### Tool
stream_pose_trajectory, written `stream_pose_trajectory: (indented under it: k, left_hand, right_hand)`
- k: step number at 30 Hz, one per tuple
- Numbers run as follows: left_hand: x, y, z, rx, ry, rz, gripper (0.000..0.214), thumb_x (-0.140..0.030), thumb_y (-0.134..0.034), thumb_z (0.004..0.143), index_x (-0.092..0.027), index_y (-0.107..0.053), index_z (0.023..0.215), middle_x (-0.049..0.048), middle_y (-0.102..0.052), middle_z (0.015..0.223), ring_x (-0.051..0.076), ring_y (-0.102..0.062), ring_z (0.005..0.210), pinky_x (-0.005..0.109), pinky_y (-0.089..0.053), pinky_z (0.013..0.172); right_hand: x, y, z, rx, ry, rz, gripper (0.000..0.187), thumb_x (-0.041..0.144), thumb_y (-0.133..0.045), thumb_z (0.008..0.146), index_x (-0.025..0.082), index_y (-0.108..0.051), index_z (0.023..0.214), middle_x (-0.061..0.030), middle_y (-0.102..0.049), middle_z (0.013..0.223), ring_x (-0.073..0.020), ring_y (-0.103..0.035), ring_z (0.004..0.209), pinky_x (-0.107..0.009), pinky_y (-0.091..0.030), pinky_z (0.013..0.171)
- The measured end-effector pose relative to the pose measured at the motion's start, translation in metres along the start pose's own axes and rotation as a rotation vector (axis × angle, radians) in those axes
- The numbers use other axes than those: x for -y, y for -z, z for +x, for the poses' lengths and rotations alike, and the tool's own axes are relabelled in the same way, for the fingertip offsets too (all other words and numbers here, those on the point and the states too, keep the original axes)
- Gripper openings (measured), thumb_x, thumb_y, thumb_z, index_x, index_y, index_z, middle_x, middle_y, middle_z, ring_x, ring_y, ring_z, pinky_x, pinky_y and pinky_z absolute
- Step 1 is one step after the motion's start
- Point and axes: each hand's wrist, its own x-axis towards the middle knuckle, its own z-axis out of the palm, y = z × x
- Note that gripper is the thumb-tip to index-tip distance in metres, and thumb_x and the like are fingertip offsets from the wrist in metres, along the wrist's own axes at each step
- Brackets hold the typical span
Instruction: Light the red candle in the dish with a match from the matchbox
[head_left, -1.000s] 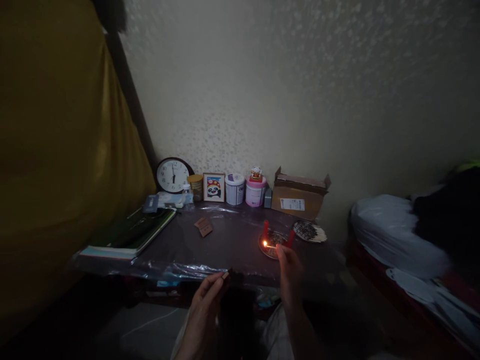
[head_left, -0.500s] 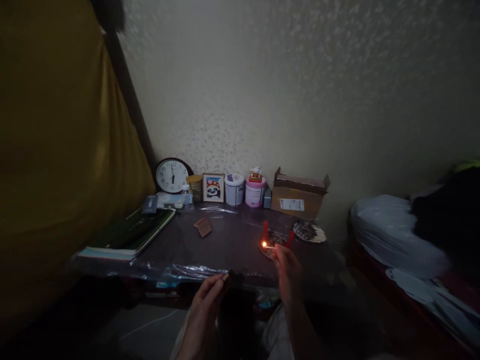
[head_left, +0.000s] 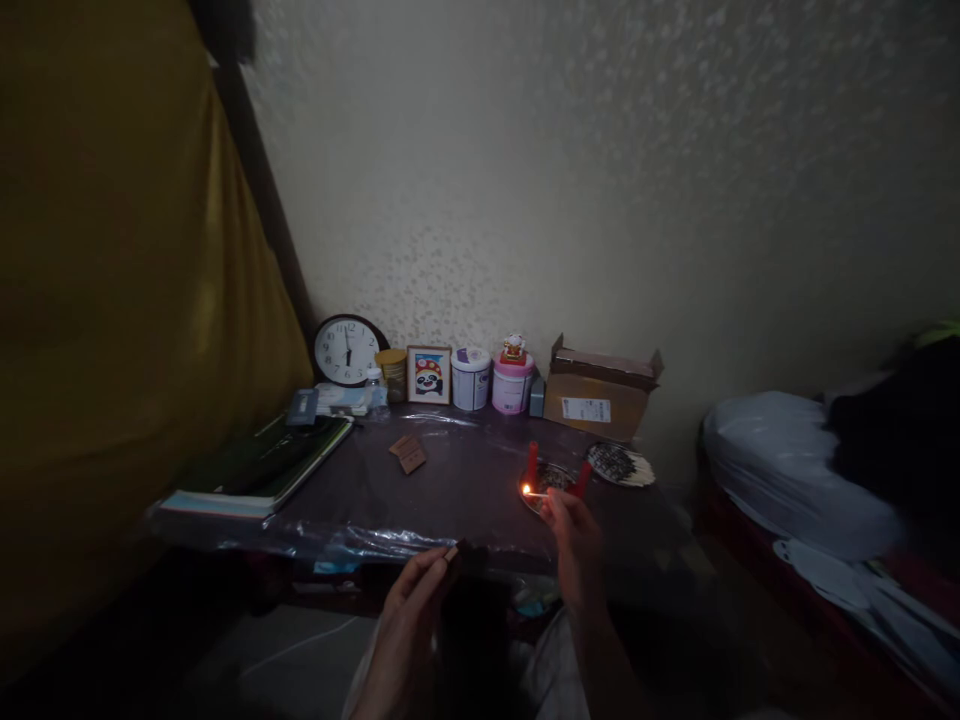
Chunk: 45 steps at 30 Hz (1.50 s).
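Note:
My right hand [head_left: 574,535] pinches a burning match [head_left: 531,491], its small flame just left of my fingers. The flame hovers over a round metal plate [head_left: 541,498] on the dark table [head_left: 450,490]. Two red candles stand on that plate, one at the left [head_left: 532,462] and one at the right [head_left: 581,478]. My left hand [head_left: 416,600] is closed on a small matchbox [head_left: 451,551] at the table's front edge.
Along the wall stand a clock [head_left: 346,350], a panda picture [head_left: 428,374], two tins [head_left: 471,378], and an open cardboard box [head_left: 598,395]. Books [head_left: 262,465] lie at the left, a small brown card [head_left: 408,453] mid-table. A patterned dish [head_left: 615,463] lies by the plate. Bags [head_left: 787,465] lie on the right.
My right hand with the lit match has drifted slightly left and nearer me. My left hand has stayed in place.

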Motion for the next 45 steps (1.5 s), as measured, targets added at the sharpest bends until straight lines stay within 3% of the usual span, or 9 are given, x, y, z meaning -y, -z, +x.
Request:
stream_pose_trajectory:
  k: [22,34,45]
  left_hand:
    - [-0.003,-0.003,-0.004,0.004,0.002,0.016,0.022,-0.032,-0.074,0.069,-0.019,-0.071,0.086,0.0075,-0.076,0.093,0.025,-0.067,0.097,0.035,-0.047,0.089]
    - [0.004,0.005,0.002,0.009,0.007,0.033,0.026,-0.035,-0.075,0.068,-0.019,-0.072,0.088,0.0081,-0.076,0.095,0.025,-0.066,0.098,0.036,-0.046,0.091]
    - [0.000,0.000,-0.003,0.024,0.013,0.032,0.026,-0.035,-0.075,0.067,-0.019,-0.072,0.088,0.0091,-0.076,0.095,0.027,-0.066,0.099,0.036,-0.049,0.087]
  right_hand:
    - [0.000,0.003,-0.001,0.022,0.040,-0.039,0.018,0.035,-0.074,0.066,0.019,-0.069,0.071,0.0017,-0.067,0.066,-0.0160,-0.060,0.067,-0.031,-0.047,0.069]
    - [0.002,0.007,0.001,0.054,-0.017,-0.057,0.018,0.034,-0.076,0.063,0.019,-0.071,0.070,0.0008,-0.068,0.064,-0.0174,-0.063,0.066,-0.031,-0.049,0.067]
    - [0.003,0.009,0.002,0.089,-0.053,-0.038,0.020,0.034,-0.076,0.061,0.018,-0.072,0.073,0.0002,-0.068,0.068,-0.0165,-0.061,0.065,-0.031,-0.049,0.066]
